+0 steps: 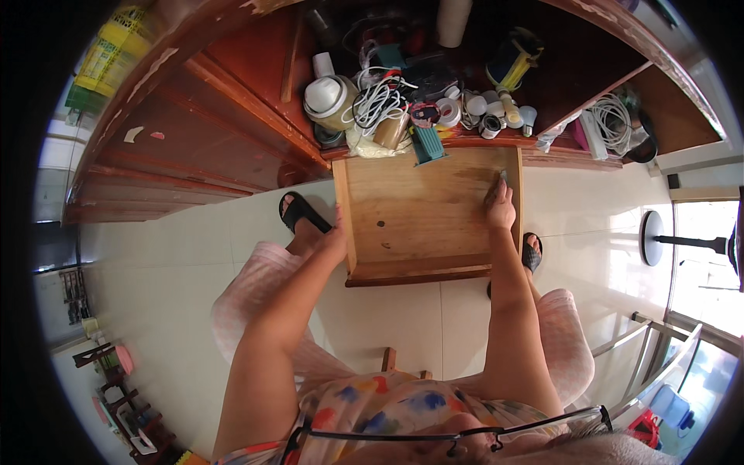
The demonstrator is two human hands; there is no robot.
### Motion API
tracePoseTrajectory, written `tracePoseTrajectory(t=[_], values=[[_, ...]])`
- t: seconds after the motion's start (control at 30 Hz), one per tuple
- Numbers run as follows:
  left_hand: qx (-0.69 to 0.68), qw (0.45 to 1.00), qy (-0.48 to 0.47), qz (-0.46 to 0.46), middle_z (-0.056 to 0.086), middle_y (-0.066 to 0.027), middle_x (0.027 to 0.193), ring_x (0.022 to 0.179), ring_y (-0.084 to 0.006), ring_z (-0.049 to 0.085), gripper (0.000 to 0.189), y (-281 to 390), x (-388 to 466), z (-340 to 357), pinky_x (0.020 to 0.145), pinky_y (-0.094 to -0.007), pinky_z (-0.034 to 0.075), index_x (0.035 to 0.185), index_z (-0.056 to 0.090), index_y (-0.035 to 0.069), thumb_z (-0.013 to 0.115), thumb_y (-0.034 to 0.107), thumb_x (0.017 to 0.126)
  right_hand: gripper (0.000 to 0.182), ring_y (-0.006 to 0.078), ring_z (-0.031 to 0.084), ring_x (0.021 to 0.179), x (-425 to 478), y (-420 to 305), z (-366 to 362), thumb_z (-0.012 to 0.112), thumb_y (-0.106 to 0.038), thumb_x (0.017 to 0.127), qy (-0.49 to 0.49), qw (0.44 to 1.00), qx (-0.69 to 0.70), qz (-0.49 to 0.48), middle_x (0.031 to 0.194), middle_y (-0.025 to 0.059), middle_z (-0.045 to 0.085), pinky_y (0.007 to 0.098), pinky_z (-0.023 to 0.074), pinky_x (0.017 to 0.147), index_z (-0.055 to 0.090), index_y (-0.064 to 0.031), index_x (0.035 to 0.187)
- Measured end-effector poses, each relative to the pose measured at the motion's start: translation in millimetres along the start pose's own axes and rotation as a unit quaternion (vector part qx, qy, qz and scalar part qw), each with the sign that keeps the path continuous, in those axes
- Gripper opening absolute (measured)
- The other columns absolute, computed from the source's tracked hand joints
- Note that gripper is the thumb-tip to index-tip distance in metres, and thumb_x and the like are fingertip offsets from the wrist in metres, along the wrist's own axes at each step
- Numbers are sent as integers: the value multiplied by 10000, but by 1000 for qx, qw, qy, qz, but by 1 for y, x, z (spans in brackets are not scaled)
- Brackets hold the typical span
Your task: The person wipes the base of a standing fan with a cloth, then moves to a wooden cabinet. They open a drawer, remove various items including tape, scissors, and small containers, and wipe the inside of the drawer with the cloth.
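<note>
A wooden drawer (pixel 424 203) is pulled out in front of me, between my feet, with its bare bottom showing two dark spots. On its left side wall rests my left hand (pixel 333 244), the fingers along the outside and the thumb side hidden. Inside the drawer, by the right wall, my right hand (pixel 501 206) is closed around a small pale thing (pixel 503 174), mostly hidden by the fingers and too small to name. A darker patch marks the wood beside that hand. Over the drawer's back edge juts a teal plastic box (pixel 428 144).
Behind the drawer, a red-brown wooden cabinet (pixel 238 116) holds a bundle of white cable (pixel 381 102), a lidded jar (pixel 328 99), light bulbs (pixel 528 116) and tape rolls (pixel 447 110). A coiled cable (pixel 610 122) lies in the right compartment. A round-based stand (pixel 652 238) is on the tiled floor.
</note>
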State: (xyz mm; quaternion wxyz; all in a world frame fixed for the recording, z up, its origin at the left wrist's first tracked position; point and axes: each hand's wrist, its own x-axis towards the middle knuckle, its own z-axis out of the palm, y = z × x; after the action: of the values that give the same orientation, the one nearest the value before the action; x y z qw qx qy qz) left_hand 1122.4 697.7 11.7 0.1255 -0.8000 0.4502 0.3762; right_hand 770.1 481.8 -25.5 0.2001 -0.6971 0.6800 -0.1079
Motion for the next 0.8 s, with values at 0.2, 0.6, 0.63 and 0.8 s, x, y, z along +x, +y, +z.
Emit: tracePoseTrajectory(t=[0.2, 0.6, 0.63, 0.8], values=[[-35, 995, 77, 58, 553, -285, 1038, 756, -394, 587, 885, 6, -4, 5, 682, -445, 460, 1346, -227, 110, 485, 144, 822, 475, 359, 396, 1141, -13, 45, 44, 536, -50, 752, 5, 994, -29, -103, 1272, 140, 344, 397, 399, 921, 423, -81, 1212], [-38, 996, 56, 60, 509, -279, 1115, 764, -373, 577, 906, 20, -11, -3, 640, -396, 470, 1318, -272, 76, 478, 89, 809, 311, 349, 448, 1093, 94, 10, 43, 391, -122, 864, 1, 997, -55, -56, 1298, 193, 315, 400, 406, 909, 452, -35, 1156], [-53, 997, 38, 49, 481, -282, 1162, 821, -379, 573, 892, 24, -13, -6, 673, -395, 471, 1325, -267, 97, 461, 67, 810, 300, 346, 474, 1061, 91, 14, 43, 402, -138, 864, -9, 994, -86, -59, 1256, 198, 367, 405, 418, 891, 462, -39, 1140], [-66, 997, 38, 16, 547, -276, 1025, 778, -377, 579, 885, 30, -14, -5, 660, -404, 470, 1332, -248, 89, 471, 86, 815, 291, 353, 560, 872, 41, 33, 32, 496, -236, 833, -82, 990, -91, -66, 920, 186, 563, 432, 460, 771, 485, -59, 1064]])
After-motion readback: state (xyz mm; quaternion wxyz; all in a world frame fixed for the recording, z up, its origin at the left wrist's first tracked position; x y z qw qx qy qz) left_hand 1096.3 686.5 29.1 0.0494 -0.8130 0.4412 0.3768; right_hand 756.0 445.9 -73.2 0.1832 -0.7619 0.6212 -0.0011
